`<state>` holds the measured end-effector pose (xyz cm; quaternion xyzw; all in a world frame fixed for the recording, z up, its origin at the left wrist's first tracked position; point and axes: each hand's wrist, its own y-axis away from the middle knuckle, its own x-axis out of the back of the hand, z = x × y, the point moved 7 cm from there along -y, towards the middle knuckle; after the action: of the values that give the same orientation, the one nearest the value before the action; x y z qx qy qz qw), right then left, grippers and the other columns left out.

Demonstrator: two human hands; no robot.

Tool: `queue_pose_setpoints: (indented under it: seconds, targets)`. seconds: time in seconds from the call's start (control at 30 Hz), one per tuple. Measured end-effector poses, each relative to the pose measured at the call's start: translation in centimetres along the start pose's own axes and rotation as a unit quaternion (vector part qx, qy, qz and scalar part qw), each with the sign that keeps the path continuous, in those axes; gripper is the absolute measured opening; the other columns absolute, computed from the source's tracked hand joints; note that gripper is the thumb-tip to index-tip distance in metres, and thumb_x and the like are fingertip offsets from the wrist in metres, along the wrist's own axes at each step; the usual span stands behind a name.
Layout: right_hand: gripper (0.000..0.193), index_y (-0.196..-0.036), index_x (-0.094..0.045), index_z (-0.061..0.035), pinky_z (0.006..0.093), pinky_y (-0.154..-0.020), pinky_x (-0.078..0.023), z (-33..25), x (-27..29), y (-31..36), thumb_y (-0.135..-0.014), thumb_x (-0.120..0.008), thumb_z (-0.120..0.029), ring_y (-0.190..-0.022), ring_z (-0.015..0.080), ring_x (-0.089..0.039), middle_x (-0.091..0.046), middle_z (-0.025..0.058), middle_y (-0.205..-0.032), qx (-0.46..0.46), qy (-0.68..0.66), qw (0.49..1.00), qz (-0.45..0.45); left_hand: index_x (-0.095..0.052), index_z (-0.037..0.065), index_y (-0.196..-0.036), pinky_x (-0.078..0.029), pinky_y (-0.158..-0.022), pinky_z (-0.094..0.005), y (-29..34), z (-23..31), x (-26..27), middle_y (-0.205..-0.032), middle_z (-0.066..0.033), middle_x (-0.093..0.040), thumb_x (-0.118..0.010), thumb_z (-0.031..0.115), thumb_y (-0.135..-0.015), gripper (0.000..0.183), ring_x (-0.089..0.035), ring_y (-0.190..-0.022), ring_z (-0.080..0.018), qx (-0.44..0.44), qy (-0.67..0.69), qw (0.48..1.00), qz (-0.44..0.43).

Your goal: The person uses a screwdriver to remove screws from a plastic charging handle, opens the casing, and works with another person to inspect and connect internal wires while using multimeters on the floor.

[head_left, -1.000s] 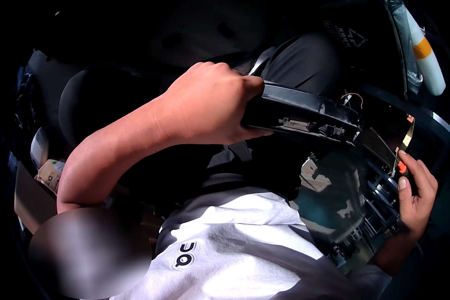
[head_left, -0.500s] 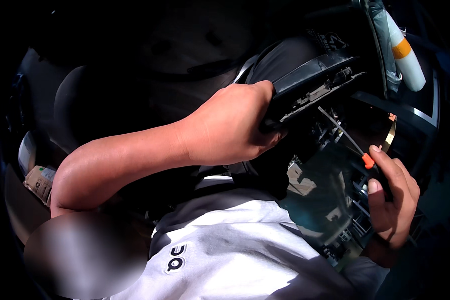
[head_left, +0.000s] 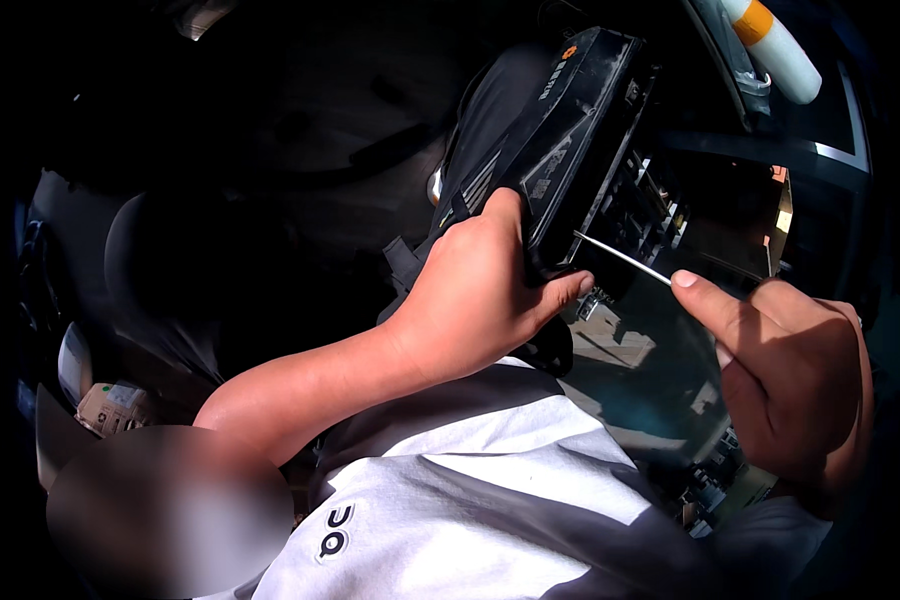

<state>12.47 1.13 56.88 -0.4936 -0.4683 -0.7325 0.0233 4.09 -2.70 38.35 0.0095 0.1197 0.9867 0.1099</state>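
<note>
A long black casing [head_left: 580, 140] with an orange emblem stands tilted over my lap. My left hand [head_left: 470, 285] is wrapped round its lower end, thumb on the near edge. From the right, my right hand [head_left: 795, 370] grips a thin screwdriver [head_left: 627, 258], the index finger stretched along its shaft. The screwdriver's tip is at the casing's lower right edge; whether it touches, I cannot tell. My fingers hide its handle.
A white cylinder with an orange band [head_left: 782, 45] leans at the upper right. Below the casing lies a glossy greenish surface [head_left: 660, 370] with reflections and sunlit patches. A cardboard box [head_left: 115, 408] sits at the far left. Much of the background is too dark to make out.
My left hand has tilted the casing steeper, turning its emblem-bearing face into view. My right hand has closed round the screwdriver's orange handle and brought the tip to the casing's lower end.
</note>
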Motion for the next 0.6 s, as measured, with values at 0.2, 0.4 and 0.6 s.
queue_pose_setpoints:
  seconds: [0.2, 0.4, 0.6]
  targets:
    - [0.047, -0.118, -0.066, 0.0029, 0.0344, -0.048, -0.042, -0.8, -0.8, 0.1, -0.072, -0.059, 0.008, -0.051, 0.0233, -0.053, -0.051, 0.0115, -0.062, 0.014, 0.134, 0.989, 0.056, -0.049, -0.002, -0.098, -0.051, -0.065, -0.0282, -0.2, 0.6, 0.0, -0.082, -0.009, -0.062, -0.081, 0.02, -0.084, 0.041, -0.062, -0.076, -0.0128, 0.025, -0.019, 0.999, 0.001]
    - [0.048, -0.117, -0.068, 0.0021, 0.0339, -0.05, -0.044, -0.7, -0.4, 0.0, -0.07, -0.062, 0.009, -0.053, 0.0229, -0.054, -0.053, 0.0119, -0.064, 0.039, 0.177, 0.979, 0.09, -0.052, -0.002, -0.107, -0.053, -0.069, -0.027, -0.3, 0.4, 0.0, -0.088, -0.0077, -0.064, -0.079, 0.022, -0.086, 0.042, -0.064, -0.081, -0.0124, 0.047, -0.022, 0.999, -0.011]
    - [0.048, -0.115, -0.068, 0.0023, 0.0337, -0.052, -0.046, 0.5, 0.9, -1.0, -0.068, -0.064, 0.01, -0.055, 0.0228, -0.056, -0.055, 0.0124, -0.066, 0.098, 0.094, 0.985, 0.108, -0.053, -0.002, -0.109, -0.056, -0.073, -0.0272, -0.4, 0.0, 0.5, -0.092, -0.0076, -0.065, -0.078, 0.019, -0.087, 0.04, -0.066, -0.086, -0.0122, 0.07, 0.004, 0.997, -0.025]
